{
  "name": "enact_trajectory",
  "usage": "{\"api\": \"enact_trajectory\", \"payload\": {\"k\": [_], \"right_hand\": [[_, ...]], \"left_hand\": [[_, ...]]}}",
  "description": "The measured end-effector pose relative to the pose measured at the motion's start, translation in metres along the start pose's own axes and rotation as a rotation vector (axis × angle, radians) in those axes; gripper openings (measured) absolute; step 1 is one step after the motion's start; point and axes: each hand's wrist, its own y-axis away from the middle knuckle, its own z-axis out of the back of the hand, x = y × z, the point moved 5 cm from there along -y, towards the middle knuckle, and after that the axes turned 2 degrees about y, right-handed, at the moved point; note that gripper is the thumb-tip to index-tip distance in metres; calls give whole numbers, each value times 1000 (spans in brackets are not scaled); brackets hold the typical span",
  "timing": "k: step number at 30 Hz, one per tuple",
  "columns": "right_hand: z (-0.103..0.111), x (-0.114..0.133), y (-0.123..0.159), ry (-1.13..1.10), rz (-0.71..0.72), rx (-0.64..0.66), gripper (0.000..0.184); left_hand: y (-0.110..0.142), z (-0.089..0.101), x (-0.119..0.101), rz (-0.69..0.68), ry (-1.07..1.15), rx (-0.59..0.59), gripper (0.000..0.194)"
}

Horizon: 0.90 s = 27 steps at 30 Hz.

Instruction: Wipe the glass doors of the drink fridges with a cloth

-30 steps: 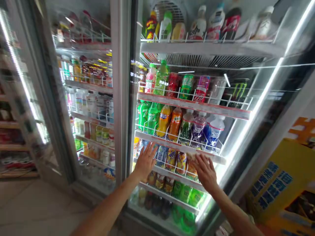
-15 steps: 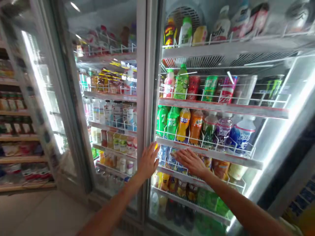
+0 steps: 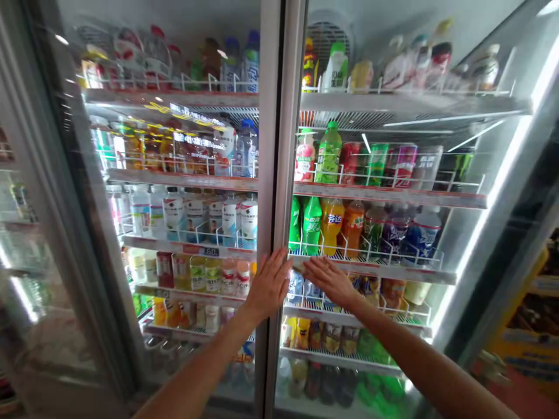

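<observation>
A glass-door drinks fridge stands in front of me, its two doors meeting at a metal door frame (image 3: 286, 174). My left hand (image 3: 268, 286) lies over this frame with its fingers stretched upward and nothing in them. To the right, my right hand (image 3: 332, 283) is held flat against or just before the glass, fingers stretched toward the frame and also holding nothing. Whether it touches the glass I cannot tell. Behind the right pane, just above that hand, are a green bottle (image 3: 311, 226), a yellow bottle (image 3: 332, 224) and an orange bottle (image 3: 353, 227).
Behind the left pane, white-labelled bottles (image 3: 174, 214) line a middle shelf, with small drinks (image 3: 198, 273) below. Dark bottles (image 3: 329, 384) stand at the bottom right. A light strip (image 3: 484, 209) runs down the right side. Further fridge shelving (image 3: 17, 224) is at the far left.
My view has swung left and squared up to the fridge, so more of the left door shows. Both hands stay flat and open near the middle frame, the right one slightly closer to it.
</observation>
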Motion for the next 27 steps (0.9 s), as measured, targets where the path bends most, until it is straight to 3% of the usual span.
{"api": "enact_trajectory", "payload": {"k": [3,5,7,10,12,14,16,18,21,24,25,27], "right_hand": [[24,-60,-55,46,-311,-201,55],[38,-84,-86,12,-445,-363,54],[50,-82,-104,-70,-499,-531,56],[61,-50,-126,-153,-545,-731,62],[62,-27,-165,-162,-448,-698,61],[56,-17,-221,-155,-340,-557,56],[42,-23,-274,-134,-370,-437,52],[24,-24,-305,-114,-475,-417,52],[-15,24,-303,-77,-473,-452,56],[-51,93,-276,-42,-256,-351,63],[-55,103,-270,-27,-213,-301,65],[-46,89,-274,33,-279,-296,66]], "left_hand": [[-3,12,20,55,-28,-59,48],[-2,19,39,67,-77,-60,48],[2,26,66,73,-142,-49,49],[8,40,117,136,-240,-60,50],[9,47,151,192,-280,-77,52],[8,52,180,211,-298,-82,53],[8,56,202,201,-307,-81,53],[11,62,221,159,-311,-82,54],[25,75,253,44,-296,-74,55],[39,98,302,46,-276,-131,55],[42,105,319,72,-270,-169,55],[44,116,348,99,-251,-230,55]]}}
